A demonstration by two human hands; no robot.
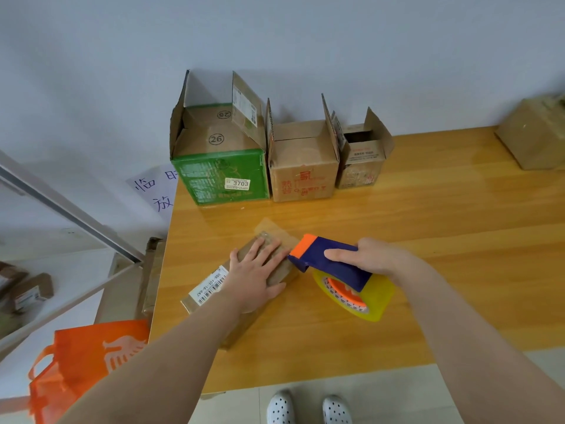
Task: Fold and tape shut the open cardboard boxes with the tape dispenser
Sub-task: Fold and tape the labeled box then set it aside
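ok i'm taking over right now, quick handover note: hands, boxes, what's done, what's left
Left hand: flat, pressing down on the small flat box at the table's near left.
Right hand: grips the tape dispenser, its orange end at that box's far end.
Done: that box is folded shut; tape seems laid over its far end.
Left: finish that strip, then fold and tape the green box, red-print box and small brown box by the wall, all flaps up.
Far-right box: too blurred to judge.
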